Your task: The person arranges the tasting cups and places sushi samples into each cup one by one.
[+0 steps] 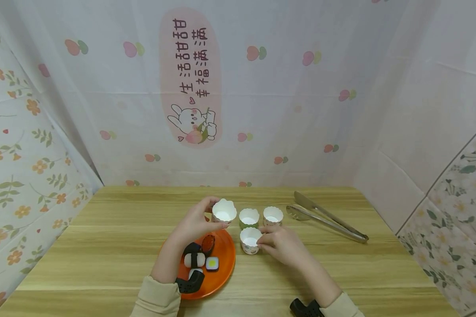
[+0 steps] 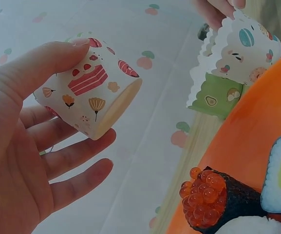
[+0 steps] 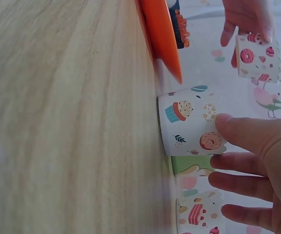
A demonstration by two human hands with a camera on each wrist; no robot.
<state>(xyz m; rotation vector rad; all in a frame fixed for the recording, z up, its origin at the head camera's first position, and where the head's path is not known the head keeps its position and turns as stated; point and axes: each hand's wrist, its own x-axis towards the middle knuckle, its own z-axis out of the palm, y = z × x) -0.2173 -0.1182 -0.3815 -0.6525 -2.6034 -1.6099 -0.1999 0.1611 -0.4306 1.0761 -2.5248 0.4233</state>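
Observation:
My left hand (image 1: 200,222) holds a paper baking cup (image 1: 224,211) with a pink cake print, raised above the far edge of the orange plate (image 1: 228,273). The thumb presses its side, fingers behind. My right hand (image 1: 282,244) has thumb and forefinger at the right side of another paper cup (image 3: 191,121), printed with cupcakes and doughnuts, which stands upright on the table. Just behind it is a green paper cup (image 1: 249,217); a pink-printed paper cup (image 1: 273,215) stands to that one's right.
Sushi pieces, among them a roe-topped roll (image 2: 206,197) and a square roll (image 1: 212,263), lie on the plate. Metal tongs (image 1: 329,218) rest on the wooden table (image 1: 103,246) at the back right. A printed curtain (image 1: 285,97) hangs behind.

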